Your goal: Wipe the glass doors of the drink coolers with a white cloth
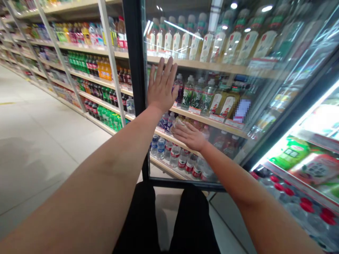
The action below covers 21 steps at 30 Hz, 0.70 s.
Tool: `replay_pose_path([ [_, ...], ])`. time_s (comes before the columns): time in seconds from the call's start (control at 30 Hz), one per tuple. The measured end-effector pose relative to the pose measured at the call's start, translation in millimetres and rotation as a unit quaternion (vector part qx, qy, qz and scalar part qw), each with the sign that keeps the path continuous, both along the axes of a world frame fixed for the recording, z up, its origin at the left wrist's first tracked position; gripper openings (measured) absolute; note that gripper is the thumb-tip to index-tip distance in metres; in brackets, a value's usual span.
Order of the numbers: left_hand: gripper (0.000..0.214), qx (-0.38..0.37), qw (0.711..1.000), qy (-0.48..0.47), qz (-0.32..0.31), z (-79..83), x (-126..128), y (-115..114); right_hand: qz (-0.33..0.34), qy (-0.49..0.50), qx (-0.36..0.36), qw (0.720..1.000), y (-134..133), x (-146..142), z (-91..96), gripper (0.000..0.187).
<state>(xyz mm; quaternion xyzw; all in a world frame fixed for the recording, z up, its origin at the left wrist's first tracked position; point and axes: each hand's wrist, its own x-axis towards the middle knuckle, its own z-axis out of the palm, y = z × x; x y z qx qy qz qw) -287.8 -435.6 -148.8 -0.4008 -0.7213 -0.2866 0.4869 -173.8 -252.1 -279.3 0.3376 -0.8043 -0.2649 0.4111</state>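
A black-framed glass door (135, 53) stands swung open in front of me. My left hand (162, 85) lies flat on the glass near the frame, fingers spread and pointing up. Lower and to the right, my right hand (191, 135) is against the same pane with its fingers stretched out. Under its fingertips is a crumpled, pale, whitish cloth (179, 125), partly covered and slightly blurred. Through the pane I see shelves of bottles, and light streaks reflect off it.
Long shelves (91, 46) of bottled drinks run along the left beside a pale tiled floor (39, 141). At right is a lit cooler with green packs (290, 152) and red-capped bottles (304, 208). My legs (192, 218) are close to the door's bottom edge.
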Motion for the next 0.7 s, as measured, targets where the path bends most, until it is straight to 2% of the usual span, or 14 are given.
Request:
replay_pose_path([
  [0.1,0.067,0.002,1.000,0.018,0.009,-0.7,-1,0,-0.034,0.036,-0.031,0.998,36,28,13.0,0.041],
  [0.2,0.068,0.001,1.000,0.027,0.003,-1.2,0,0,-0.100,0.102,-0.056,0.988,66,54,19.1,0.045],
  [0.3,0.069,0.002,1.000,0.019,-0.005,-1.2,1,0,-0.143,0.161,-0.094,0.972,88,71,16.8,0.047],
  [0.37,0.068,0.004,1.000,0.015,-0.005,-0.8,1,-1,-0.136,0.177,-0.134,0.966,95,75,10.7,0.046],
  [0.53,0.068,-0.003,1.000,0.008,-0.009,0.7,4,-3,-0.124,0.172,-0.224,0.951,86,67,-16.6,0.046],
  [0.6,0.068,-0.005,1.000,0.007,-0.006,1.0,6,-4,-0.123,0.121,-0.212,0.962,75,62,-29.4,0.047],
  [0.7,0.068,-0.005,1.000,0.008,-0.004,1.1,8,-5,-0.108,0.009,-0.141,0.984,57,56,-41.6,0.047],
])
